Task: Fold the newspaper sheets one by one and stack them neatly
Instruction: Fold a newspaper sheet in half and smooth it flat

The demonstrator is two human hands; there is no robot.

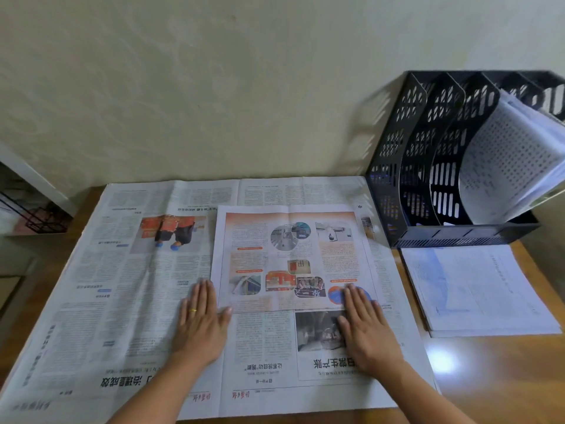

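Observation:
A large open newspaper sheet (122,301) lies spread flat over most of the wooden table. On its right half rests a smaller folded sheet (290,258) with orange borders and colour pictures. My left hand (200,319) lies flat on the big sheet, fingers straight, thumb touching the folded sheet's lower left corner. My right hand (365,328) lies flat too, fingertips on the folded sheet's lower right corner and palm on the big sheet below it.
A black plastic file rack (428,166) stands at the back right with curled papers (513,160) in one slot. A stack of white printed papers (477,289) lies in front of it. A wire basket (46,218) sits off the left edge.

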